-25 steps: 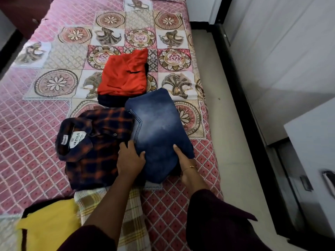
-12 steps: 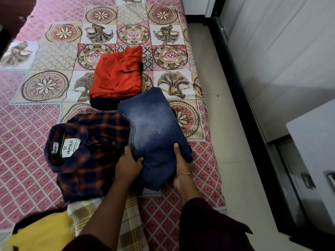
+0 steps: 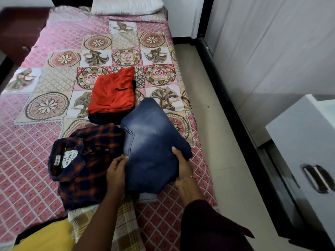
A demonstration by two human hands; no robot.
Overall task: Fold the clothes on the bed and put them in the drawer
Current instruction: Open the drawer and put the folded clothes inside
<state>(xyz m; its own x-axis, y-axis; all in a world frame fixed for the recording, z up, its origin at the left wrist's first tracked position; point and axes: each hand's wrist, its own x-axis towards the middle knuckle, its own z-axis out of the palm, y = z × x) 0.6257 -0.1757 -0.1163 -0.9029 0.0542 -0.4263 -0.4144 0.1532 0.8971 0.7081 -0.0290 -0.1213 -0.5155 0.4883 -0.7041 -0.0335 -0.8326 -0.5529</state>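
Note:
Folded blue jeans lie near the right edge of the bed. My left hand grips their near left edge and my right hand grips their near right edge, thumb on top. The near end of the jeans is raised off the cover. A folded navy and orange plaid shirt lies just left of the jeans. Beyond them, a folded red garment rests on a dark one. A yellow garment and a cream checked one lie at the near edge.
A white drawer unit with a metal handle stands at the right, across a strip of tiled floor. White wardrobe doors line the right wall. A white pillow lies at the head of the bed. Dark wooden furniture stands at left.
Both hands have slid from the top of the jeans to their side edges and taken hold. The jeans' near end has risen. My view has tilted up, showing the pillow.

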